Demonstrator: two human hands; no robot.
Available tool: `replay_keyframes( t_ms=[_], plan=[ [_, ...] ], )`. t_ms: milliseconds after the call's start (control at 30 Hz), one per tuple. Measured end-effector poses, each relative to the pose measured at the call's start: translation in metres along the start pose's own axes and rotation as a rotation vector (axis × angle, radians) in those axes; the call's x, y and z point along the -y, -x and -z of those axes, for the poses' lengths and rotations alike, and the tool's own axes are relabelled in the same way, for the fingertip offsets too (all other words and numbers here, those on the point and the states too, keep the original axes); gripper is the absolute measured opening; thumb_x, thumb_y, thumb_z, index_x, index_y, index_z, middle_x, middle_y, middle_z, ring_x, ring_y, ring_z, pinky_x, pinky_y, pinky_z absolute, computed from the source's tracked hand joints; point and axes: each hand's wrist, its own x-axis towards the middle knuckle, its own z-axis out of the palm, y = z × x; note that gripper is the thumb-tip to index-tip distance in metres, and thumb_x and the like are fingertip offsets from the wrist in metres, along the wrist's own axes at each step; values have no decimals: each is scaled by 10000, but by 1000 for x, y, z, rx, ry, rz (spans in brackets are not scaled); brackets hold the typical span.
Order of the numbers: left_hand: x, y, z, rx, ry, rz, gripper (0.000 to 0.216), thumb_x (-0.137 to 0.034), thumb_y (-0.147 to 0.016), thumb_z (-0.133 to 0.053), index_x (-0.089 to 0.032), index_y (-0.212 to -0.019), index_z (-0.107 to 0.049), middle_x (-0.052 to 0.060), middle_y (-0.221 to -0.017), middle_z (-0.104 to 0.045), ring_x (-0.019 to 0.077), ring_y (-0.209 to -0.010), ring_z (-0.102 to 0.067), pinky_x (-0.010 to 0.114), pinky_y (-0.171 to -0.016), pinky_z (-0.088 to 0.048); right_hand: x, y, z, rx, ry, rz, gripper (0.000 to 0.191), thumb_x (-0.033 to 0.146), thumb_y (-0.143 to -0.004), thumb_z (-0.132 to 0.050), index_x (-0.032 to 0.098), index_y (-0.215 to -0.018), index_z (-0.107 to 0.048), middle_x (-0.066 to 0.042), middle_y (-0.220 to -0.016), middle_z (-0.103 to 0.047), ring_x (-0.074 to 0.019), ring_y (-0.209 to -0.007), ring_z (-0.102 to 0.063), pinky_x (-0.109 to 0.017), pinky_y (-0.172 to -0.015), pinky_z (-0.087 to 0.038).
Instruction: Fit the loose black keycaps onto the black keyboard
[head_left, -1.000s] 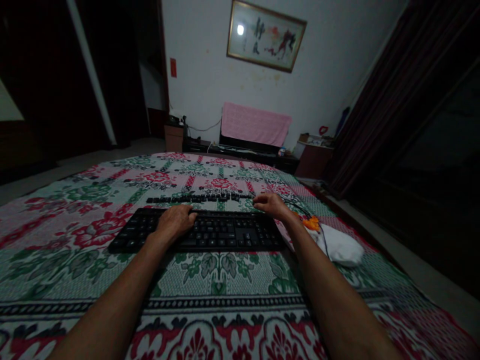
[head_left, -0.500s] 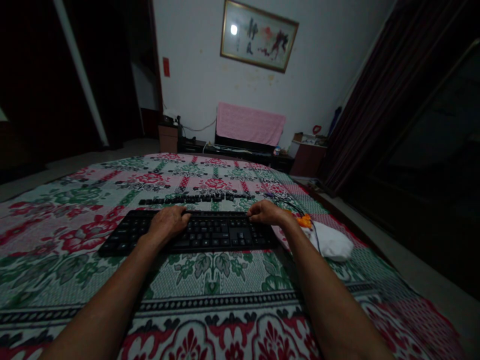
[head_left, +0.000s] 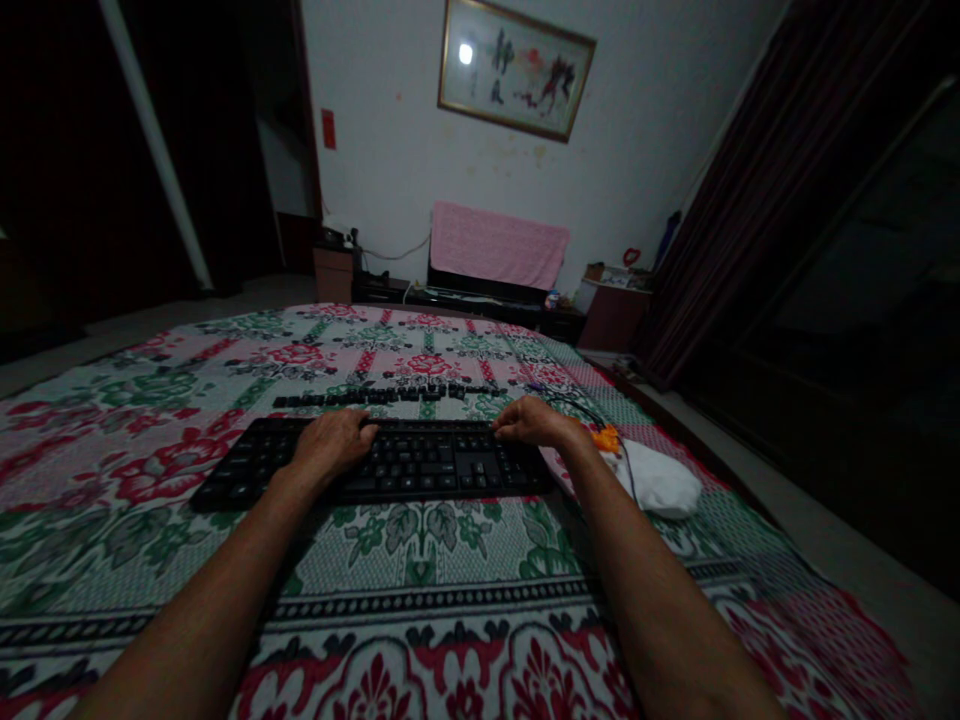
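Observation:
A black computer keyboard (head_left: 420,462) lies across the patterned cloth in front of me. My left hand (head_left: 335,440) grips its far edge left of the middle, fingers curled over and thumb pointing right. At the keyboard's far right part, my right hand (head_left: 527,420) is closed in a pinch, its fingertips close to the top row. Whatever the fingertips hold, if anything, is too small to make out. Just beyond the keyboard, several loose black keycaps (head_left: 397,396) lie in a long uneven row.
A red, green and white patterned cloth (head_left: 427,545) covers the surface. Right of the keyboard are a white cloth bundle (head_left: 664,480), an orange item (head_left: 606,438) and a dark cable (head_left: 577,400). Farther off, a pink towel (head_left: 499,245) covers a screen by the wall.
The view has shifted slightly. Both hands keep nearly the same places on the keyboard, and the row of keycaps looks the same.

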Motion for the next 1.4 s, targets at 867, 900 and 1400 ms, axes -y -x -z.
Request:
replay_keyframes(
  t_ms=[867, 900, 1400],
  plan=[
    [-2, 1, 1, -3, 16, 21, 458, -417, -776, -311, -209, -1084, -580, 100, -1023, -639, 252, -954, -571, 334, -801, -410, -17, -6, -8, -7, -207, -14, 222, 223, -617, -646, 144, -819, -690, -7, -729, -682, -99, -617, -572, -178, -555, -419],
    [-2, 1, 1, -4, 10, 22, 460, -419, -778, -307, -210, -1084, -579, 99, -1023, -640, 252, -953, -572, 334, -800, -412, -14, -6, -7, -11, -176, -36, 204, 209, -616, -646, 147, -805, -693, -6, -726, -683, -99, -617, -573, -176, -553, -417],
    [-2, 0, 0, 8, -15, 23, 478, -426, -783, -290, -196, -1089, -577, 100, -1039, -633, 252, -954, -570, 338, -803, -412, -3, -1, -1, -3, -104, -38, 187, 207, -667, -601, 127, -802, -704, -22, -742, -688, -110, -654, -577, -177, -559, -411]
  ],
)
